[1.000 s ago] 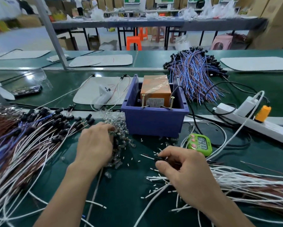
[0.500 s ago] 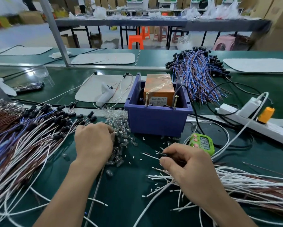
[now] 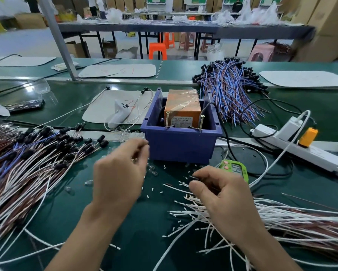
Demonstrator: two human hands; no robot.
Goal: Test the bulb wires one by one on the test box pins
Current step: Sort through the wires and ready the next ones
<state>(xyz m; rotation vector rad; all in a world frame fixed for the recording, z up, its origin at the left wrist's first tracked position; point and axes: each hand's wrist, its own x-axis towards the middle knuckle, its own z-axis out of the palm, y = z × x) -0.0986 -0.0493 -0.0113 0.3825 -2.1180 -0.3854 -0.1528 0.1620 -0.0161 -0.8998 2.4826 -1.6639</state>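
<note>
Green-matted counter (image 3: 144,241), long, with white pads on it. Beyond it lies a workshop floor with a grey table (image 3: 164,29), an orange stool (image 3: 157,50) and stacked cardboard boxes (image 3: 330,26).

Centre: a blue bin (image 3: 179,145) holds the orange test box (image 3: 181,106). Two screw pins (image 3: 167,121) stand upright on the bin's near rim, points down.

Loose glass bulbs (image 3: 129,134) lie just left of the bin. A green timer (image 3: 234,169) sits at its near right, and a power strip (image 3: 293,147) further right.

Left: a finished wire pile (image 3: 37,163), long axes slanting away and rightwards, black sockets towards the bin.

Right: a white wire pile (image 3: 291,222) lies roughly left-right, cut ends pointing left to mid-counter.

Right hand (image 3: 222,194) sits low in front of the bin over those cut ends. Thumb and forefinger pinch a bulb wire (image 3: 193,176) whose dark tip points left. Its run is hidden under the palm.

Left hand (image 3: 121,177) is raised just near-left of the bin, fingers curled and blurred. Cannot tell whether it holds anything.
</note>
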